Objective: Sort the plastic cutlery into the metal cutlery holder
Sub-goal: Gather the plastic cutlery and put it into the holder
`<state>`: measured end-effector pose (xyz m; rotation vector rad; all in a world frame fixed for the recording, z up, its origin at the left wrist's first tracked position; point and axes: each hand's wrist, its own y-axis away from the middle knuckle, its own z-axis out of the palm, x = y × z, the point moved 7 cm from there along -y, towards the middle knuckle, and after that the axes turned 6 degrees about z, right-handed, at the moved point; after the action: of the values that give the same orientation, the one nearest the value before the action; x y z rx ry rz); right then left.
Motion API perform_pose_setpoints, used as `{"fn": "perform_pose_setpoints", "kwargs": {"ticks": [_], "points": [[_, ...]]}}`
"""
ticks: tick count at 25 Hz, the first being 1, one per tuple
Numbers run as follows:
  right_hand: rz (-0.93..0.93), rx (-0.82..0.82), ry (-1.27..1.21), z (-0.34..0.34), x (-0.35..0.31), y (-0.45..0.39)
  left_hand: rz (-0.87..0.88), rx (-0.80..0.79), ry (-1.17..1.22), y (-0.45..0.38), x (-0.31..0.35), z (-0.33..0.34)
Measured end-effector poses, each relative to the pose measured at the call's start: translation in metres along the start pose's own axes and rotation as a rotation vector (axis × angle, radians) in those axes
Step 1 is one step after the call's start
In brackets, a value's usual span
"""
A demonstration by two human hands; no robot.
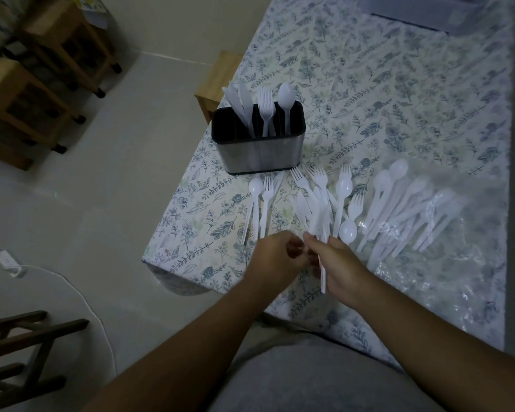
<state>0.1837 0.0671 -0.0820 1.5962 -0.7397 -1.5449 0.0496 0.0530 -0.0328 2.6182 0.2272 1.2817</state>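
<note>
Near front tabletop (369, 84) edge: right hand (336, 266) fingers pinching white utensil stem (322, 275); left hand (275, 257) fingers curled, blurred, contact unclear. Holder (257, 144) behind loose cutlery pile (318, 200). Step: picking. Next: identify type, drop into matching compartment.

Pretty dim shot overall, with a cold grey-blue cast laid over everything. Light seems to be thrown from above, since soft glare is picked up on the floor (81, 209) and on the clear plastic wrap (446, 263) at the right of the counter (384, 93). Shadows are kept faint and soft. Motion blur is seen on the left hand (275, 257) and the cutlery under the wrap is smeared. Straight lines are bent toward the edges by the wide lens, and the corners are left darker and mushy.
</note>
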Motion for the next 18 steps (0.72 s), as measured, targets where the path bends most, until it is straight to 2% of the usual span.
{"fn": "perform_pose_setpoints", "kwargs": {"ticks": [2, 4, 6, 14, 18], "points": [[-0.025, 0.070, 0.032, -0.009, -0.004, 0.001, 0.046, 0.004, 0.003, -0.004, 0.014, 0.008], [-0.068, 0.178, 0.111, -0.027, -0.011, 0.005, -0.043, 0.073, 0.017, -0.015, 0.008, 0.007], [-0.097, 0.218, 0.105, -0.041, -0.013, 0.008, -0.150, 0.104, -0.010, -0.029, 0.000, 0.009], [-0.083, 0.211, 0.051, -0.056, -0.003, 0.013, -0.209, 0.029, -0.175, -0.056, -0.009, 0.025], [-0.047, 0.167, 0.134, -0.048, -0.005, 0.011, -0.210, -0.009, -0.291, -0.046, -0.023, 0.013]]}}
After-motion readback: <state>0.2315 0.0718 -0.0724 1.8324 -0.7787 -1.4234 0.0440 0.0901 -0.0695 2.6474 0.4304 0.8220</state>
